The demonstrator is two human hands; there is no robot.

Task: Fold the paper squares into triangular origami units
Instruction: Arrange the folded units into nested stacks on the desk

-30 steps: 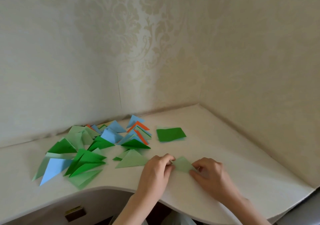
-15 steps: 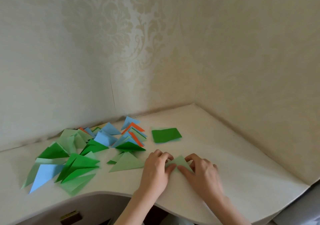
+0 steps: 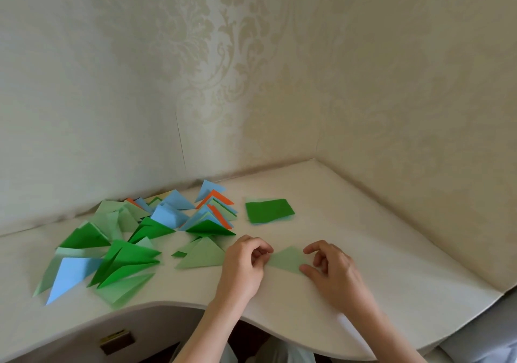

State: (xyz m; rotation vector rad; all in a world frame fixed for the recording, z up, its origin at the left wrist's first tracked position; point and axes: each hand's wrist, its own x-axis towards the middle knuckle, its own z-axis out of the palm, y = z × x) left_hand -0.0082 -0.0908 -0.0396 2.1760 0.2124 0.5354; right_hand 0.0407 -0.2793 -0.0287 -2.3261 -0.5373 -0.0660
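Green, blue and orange folded triangles [image 3: 134, 239] are lying in a loose heap on the left part of the white desk [image 3: 377, 250], some overlapping each other. One pale green triangle [image 3: 202, 257] is sitting at the right edge of this heap, just beside the left hand [image 3: 246, 264]. Behind it, nearer to the wall, a small stack of paper squares [image 3: 268, 210] is waiting with a dark green sheet on top, and a pale edge is showing under it.

The left hand is resting on the desk with its fingers curled, and the fingertips are pinching the left corner of the light green piece [image 3: 286, 259] that is being folded. This piece is lying flat on the desk between the two hands, already in a triangle form. The right hand [image 3: 333, 270] is holding the right corner: the thumb is pressing on the paper and the other fingers are bent above it. Both forearms are reaching up from the curved front edge of the desk. Patterned cream wallpaper [image 3: 251, 69] is covering the corner walls behind.
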